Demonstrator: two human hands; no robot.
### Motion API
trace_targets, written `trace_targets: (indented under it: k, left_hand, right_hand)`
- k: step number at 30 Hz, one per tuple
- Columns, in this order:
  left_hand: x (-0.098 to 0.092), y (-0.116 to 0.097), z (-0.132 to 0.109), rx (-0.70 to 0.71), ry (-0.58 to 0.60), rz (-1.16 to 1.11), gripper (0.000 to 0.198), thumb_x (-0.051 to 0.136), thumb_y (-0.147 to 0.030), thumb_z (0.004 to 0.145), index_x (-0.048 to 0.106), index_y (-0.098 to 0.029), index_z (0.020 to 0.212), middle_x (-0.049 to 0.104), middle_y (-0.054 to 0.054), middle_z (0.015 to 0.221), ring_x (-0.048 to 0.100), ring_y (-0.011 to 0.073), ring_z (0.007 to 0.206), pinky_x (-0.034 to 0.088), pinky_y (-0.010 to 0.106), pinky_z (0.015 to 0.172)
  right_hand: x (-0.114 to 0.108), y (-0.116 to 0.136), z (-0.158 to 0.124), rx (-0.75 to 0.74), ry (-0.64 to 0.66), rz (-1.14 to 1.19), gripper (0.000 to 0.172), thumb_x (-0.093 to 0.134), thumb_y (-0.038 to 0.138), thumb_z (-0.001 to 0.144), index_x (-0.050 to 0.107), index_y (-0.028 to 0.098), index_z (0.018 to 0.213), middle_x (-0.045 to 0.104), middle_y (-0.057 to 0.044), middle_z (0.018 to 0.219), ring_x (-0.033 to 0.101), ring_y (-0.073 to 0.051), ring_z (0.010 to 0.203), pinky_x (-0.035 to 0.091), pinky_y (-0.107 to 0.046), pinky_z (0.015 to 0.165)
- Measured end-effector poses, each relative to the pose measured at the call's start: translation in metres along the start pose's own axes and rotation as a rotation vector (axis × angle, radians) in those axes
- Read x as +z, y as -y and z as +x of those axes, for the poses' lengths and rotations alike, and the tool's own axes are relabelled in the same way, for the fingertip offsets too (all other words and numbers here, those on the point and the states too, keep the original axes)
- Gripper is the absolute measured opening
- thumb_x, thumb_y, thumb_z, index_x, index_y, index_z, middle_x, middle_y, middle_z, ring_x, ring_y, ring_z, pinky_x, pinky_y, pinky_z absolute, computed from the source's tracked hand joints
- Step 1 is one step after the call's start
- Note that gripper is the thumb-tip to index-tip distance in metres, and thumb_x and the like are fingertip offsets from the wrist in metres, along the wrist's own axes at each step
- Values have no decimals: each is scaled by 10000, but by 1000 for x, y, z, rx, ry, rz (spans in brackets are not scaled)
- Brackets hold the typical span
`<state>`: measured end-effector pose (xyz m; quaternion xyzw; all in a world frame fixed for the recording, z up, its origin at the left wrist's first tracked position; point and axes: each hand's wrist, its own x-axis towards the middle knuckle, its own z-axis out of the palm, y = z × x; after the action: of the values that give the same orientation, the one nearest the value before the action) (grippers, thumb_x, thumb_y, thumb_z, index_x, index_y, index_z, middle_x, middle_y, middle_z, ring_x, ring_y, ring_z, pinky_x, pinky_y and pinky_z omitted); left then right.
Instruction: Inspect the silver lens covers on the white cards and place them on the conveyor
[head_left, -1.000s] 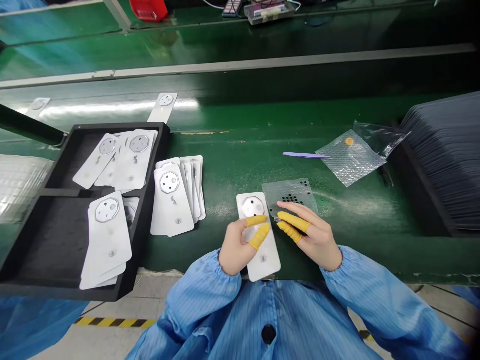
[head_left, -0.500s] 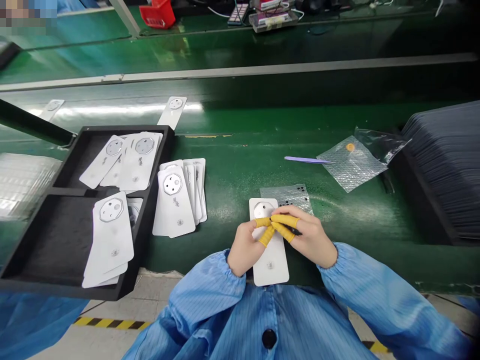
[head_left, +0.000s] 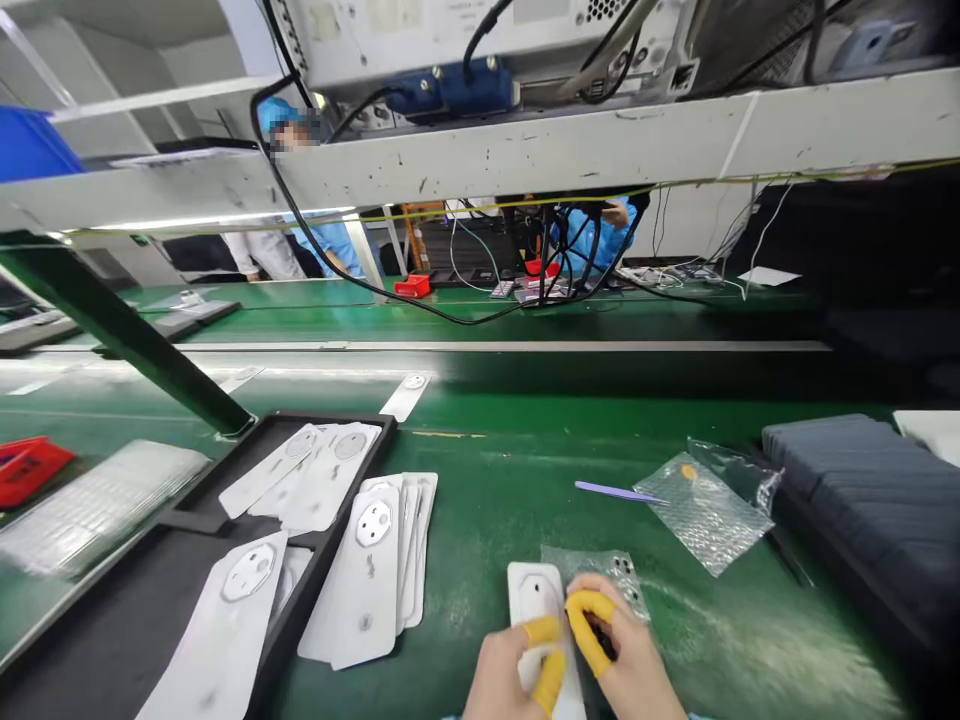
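Note:
A white phone back panel [head_left: 535,594] with a round camera ring lies in front of me, partly covered by my hands. My left hand [head_left: 510,672], in yellow finger cots, rests over its left side, thumb and finger apart. At the panel's right edge, my right hand [head_left: 630,655] has its yellow-covered thumb and finger curled tip to tip. Something small and dark shows inside that curl; I cannot make out what it is. Just behind the right hand lies a clear sheet [head_left: 589,560] with small black dots.
A stack of similar panels [head_left: 379,580] lies left, beside a black tray [head_left: 90,620] holding more panels. Purple tweezers [head_left: 615,491] touch a bubble-wrap bag [head_left: 705,510]. Dark grey stacked sheets [head_left: 862,510] stand right. A shelf beam [head_left: 480,150] and hanging cables cross above; people are beyond.
My view has tilted up, so the bench sits lower and the shelf shows. My hands, whose fingertips met over the panel, have moved slightly apart.

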<state>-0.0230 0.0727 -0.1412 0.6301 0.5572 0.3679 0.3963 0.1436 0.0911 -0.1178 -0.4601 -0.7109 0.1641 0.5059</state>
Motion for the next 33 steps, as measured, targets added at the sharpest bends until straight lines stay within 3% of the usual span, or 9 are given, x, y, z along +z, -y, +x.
trace_targets:
  k: [3,5,8,11,14,17,24,30,33]
  left_hand:
    - [-34,-17,4,-45,-9,-71,461,542,-295,855,537,-147,1292,631,137,1251,566,282,1200,447,387,1034]
    - [-57,-32,3,-27,-90,-84,689,535,-284,876,218,-164,1476,533,137,1365,471,265,1299,371,398,1095]
    - [-72,-56,-4,-43,-64,-180,839,548,-304,887,-24,-209,1493,570,131,1311,563,264,1198,450,407,1016]
    - [-63,-77,-15,-98,99,-298,616,561,-330,881,267,-206,1407,699,90,1027,691,248,886,565,360,760]
    - [-51,-90,-24,-105,169,-251,312,634,-272,815,535,-184,1098,716,63,837,681,228,707,543,311,608]
    - [-45,-94,-30,-65,191,-182,219,676,-198,750,572,-187,942,720,50,806,673,225,684,529,297,586]
    - [-42,-94,-34,-7,91,-122,344,677,-193,741,591,-193,1074,718,40,781,681,223,686,539,285,581]
    - [-43,-90,-34,58,24,22,226,650,-216,760,613,-190,982,689,28,686,646,193,581,511,266,511]
    - [-43,-88,-35,99,-15,128,109,641,-238,766,620,-202,866,665,23,637,625,188,541,501,272,494]
  right_hand:
    - [-3,-1,-2,-12,-49,-96,117,526,263,884,629,207,892,652,-82,966,680,-187,863,590,-264,707]
    - [-8,5,-1,4,-59,-125,91,547,222,870,633,196,888,645,-88,975,669,-186,874,579,-293,740]
    - [-17,23,7,16,-71,-96,80,591,167,836,628,197,900,623,-83,993,640,-186,898,557,-338,783]
    - [-26,48,16,-21,-110,-135,198,634,126,803,609,213,978,612,-60,966,626,-168,867,556,-300,733]
    - [-32,69,19,-105,-31,-163,303,622,156,825,560,240,1109,645,-43,961,642,-175,886,570,-305,758]
    - [-35,78,19,-152,84,-121,339,539,172,876,510,245,1206,673,-47,1006,651,-196,960,567,-342,835]
    - [-38,75,16,-338,84,-192,444,425,135,894,468,221,1327,693,-63,1037,658,-204,1015,548,-399,922]
    - [-34,82,13,-434,194,-413,351,472,244,898,567,24,1155,552,-282,1252,508,-356,1233,493,-572,931]
    - [-31,84,10,-405,183,-399,390,469,232,901,528,-17,1196,511,-317,1278,490,-377,1241,506,-578,910]
